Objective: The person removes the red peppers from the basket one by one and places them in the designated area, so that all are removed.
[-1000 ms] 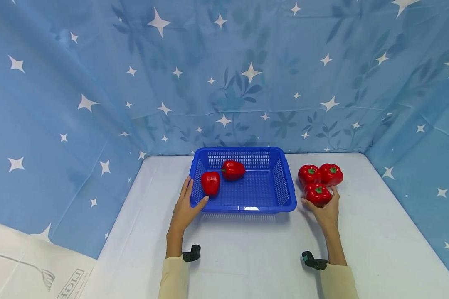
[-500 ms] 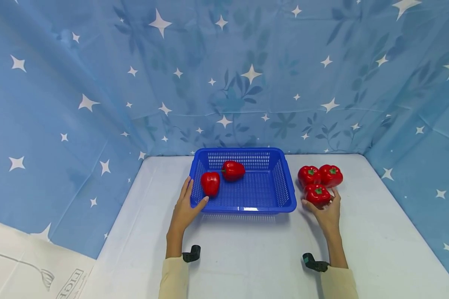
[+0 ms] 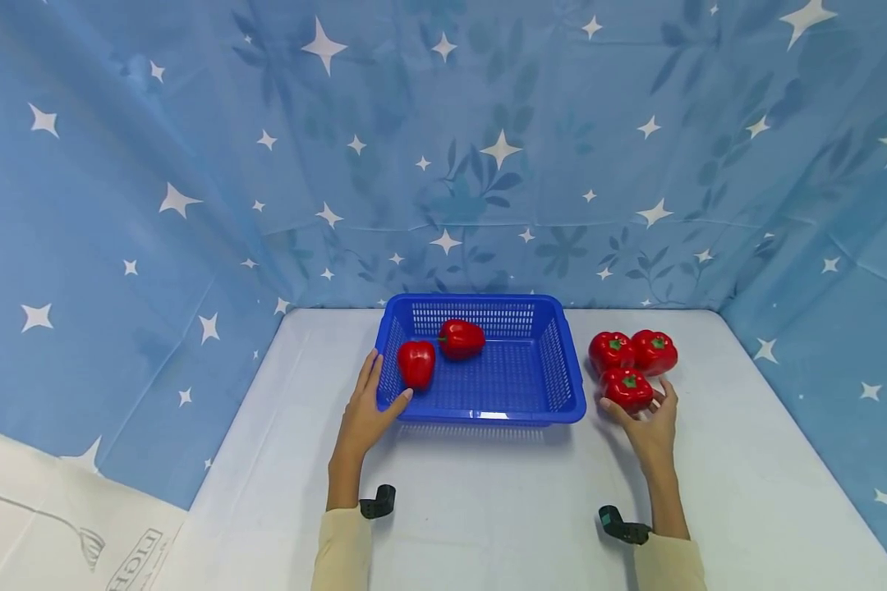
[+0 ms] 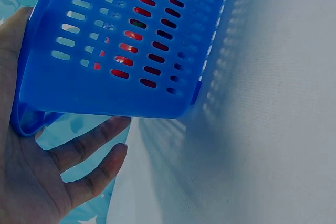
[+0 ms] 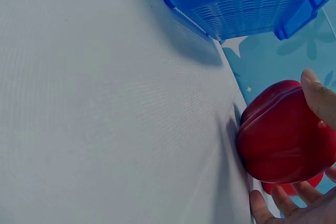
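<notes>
In the head view a blue plastic basket (image 3: pixel 488 414) with slotted walls stands on the white table. Two red bell peppers (image 3: pixel 416 365) lie inside it, on the left. My left hand (image 3: pixel 365 419) holds the basket's front left corner, thumb over the front rim and fingers along the left side; the left wrist view shows the rim between them. To the right of the basket is a cluster of three red bell peppers with green stems. My right hand (image 3: pixel 650 431) is around the nearest bell pepper (image 3: pixel 627 390), its thumb beside it and its fingers spread loosely on the far right side.
Two other bell peppers (image 3: pixel 611 353) sit close behind the nearest one. A blue star-patterned cloth (image 3: pixel 443 164) hangs behind the white table (image 3: pixel 488 517) and along both sides. Black wrist cameras (image 3: pixel 379 501) are strapped to both arms.
My right hand has eased back toward me and its fingers have spread off the nearest bell pepper, which stays in place. My left hand stays at the basket corner.
</notes>
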### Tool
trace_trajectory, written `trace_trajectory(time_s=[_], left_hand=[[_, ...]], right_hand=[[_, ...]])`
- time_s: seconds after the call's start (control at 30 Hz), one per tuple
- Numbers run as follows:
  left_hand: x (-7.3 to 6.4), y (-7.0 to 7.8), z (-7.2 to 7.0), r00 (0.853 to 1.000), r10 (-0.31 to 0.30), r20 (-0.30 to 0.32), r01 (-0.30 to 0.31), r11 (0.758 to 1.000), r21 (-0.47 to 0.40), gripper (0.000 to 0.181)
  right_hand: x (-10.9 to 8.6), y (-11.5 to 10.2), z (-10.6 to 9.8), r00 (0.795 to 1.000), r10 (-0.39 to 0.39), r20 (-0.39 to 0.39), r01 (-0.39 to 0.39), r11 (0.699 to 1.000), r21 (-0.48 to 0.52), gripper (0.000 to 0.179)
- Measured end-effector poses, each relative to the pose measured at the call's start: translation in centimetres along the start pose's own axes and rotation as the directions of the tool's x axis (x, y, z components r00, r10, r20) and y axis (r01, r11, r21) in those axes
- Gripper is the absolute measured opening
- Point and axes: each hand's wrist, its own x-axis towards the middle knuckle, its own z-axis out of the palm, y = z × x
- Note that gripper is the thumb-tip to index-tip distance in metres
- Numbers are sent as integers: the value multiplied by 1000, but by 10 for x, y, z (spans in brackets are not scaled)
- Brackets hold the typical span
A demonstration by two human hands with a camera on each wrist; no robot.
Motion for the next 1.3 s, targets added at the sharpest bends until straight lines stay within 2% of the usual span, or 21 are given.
trace_trajectory(time_s=[0.33,0.5,0.63,0.73,0.8,1.0,1.1,1.3], left_hand=[[1,-1,-1,1000,9,-5,-9,1000,-3,91],[-2,-1,0,1000,-2,3,2,1000,-11,92],[-3,-1,1,1000,-2,2,2,1000,-13,92],[-2,-1,2,1000,6,-5,-6,1000,-11,92],[-2,-1,2,1000,10,-11,-10,1000,-11,92],[-2,-2,4,1000,21,-22,-21,1000,0,91],[-3,-3,3,1000,17,-19,-17,1000,7,90],[-2,-2,2,1000,11,-26,-11,1000,2,89]], right_hand=[[-4,0,-1,999,-1,-54,0,1000,-10,103],[-9,2,-3,992,42,-116,-43,999,-1,100],[14,41,1,980,42,-195,-46,999,-18,97],[32,65,2,965,-4,-261,-6,999,-35,94],[26,51,-1,954,-18,-298,14,1000,-15,92],[-7,-23,-14,925,-83,-370,119,990,75,84],[-15,-51,-18,923,-128,-362,173,980,96,81],[-9,-84,-17,923,-240,-301,289,948,130,79]])
